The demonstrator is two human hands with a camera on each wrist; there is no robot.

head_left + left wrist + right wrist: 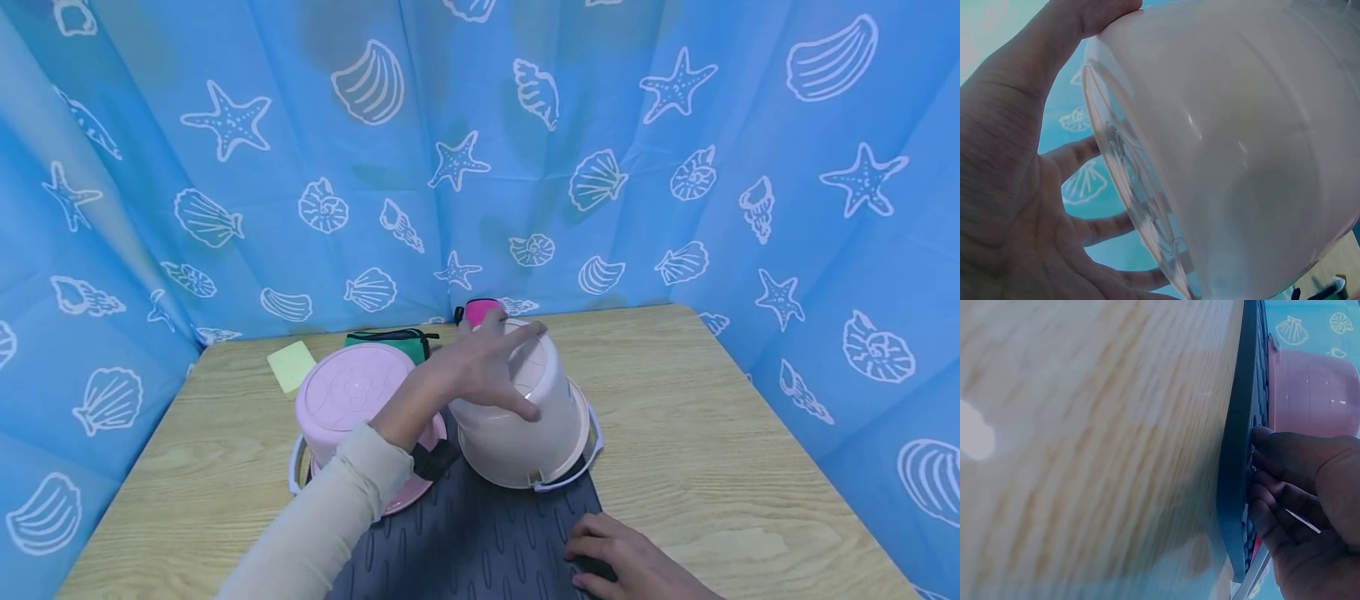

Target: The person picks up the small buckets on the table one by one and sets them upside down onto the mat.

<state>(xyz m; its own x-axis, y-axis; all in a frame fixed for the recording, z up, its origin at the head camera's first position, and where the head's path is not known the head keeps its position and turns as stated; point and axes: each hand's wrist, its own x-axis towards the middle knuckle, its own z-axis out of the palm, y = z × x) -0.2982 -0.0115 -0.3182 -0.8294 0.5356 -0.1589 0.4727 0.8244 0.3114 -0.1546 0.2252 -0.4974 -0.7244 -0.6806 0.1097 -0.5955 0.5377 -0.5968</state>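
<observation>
My left hand (483, 371) holds a cream-white bucket (510, 450) that stands upside down. Its fingers spread across the raised base, while the thumb lies against the side wall. In the left wrist view the thumb and fingers span the rim of the bucket's base (1241, 156), the palm apart from it. Beneath the bucket is a dark, ridged mat (480, 550). My right hand (626, 558) rests at the mat's near right edge; its loosely bent fingertips (1263, 503) touch the mat. A pink bucket (348, 387), also upturned, stands left of the white one, partly behind my left forearm.
Behind the buckets are a green pouch (411, 345) with a black zip and a bright pink object (482, 311), partly hidden. A pale yellow square (291, 367) lies at the back left. Blue shell-print curtains (465, 217) border the wooden table (697, 433).
</observation>
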